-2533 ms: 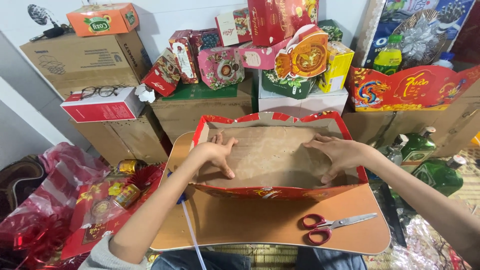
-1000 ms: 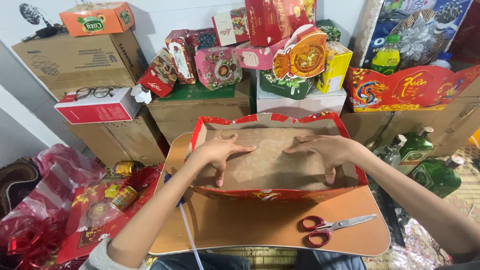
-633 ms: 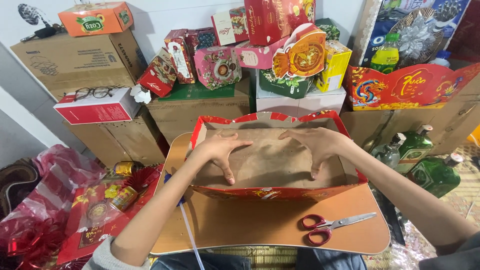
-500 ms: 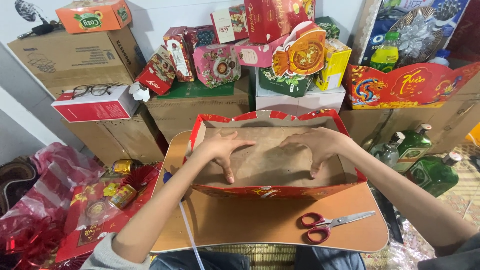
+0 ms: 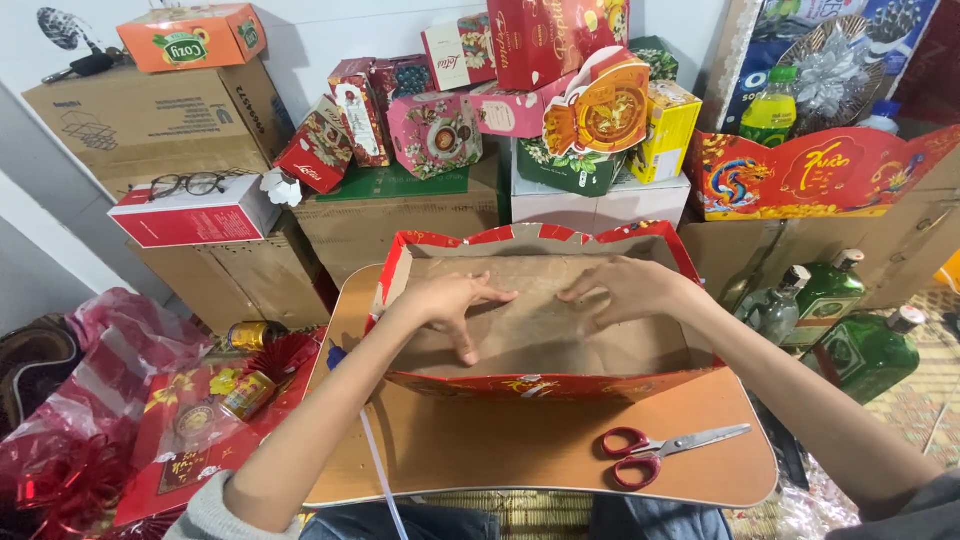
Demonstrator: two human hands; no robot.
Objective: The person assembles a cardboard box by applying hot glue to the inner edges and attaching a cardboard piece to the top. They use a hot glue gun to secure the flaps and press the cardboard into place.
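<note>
Left hand [image 5: 447, 303] and right hand [image 5: 622, 289], fingers spread, press flat on the brown floor inside the shallow red cardboard tray [image 5: 540, 385], fingertips nearly meeting. The tray sits on the far half of the small brown wooden table [image 5: 520, 455]; red-handled scissors [image 5: 660, 452] lie near-right.
</note>
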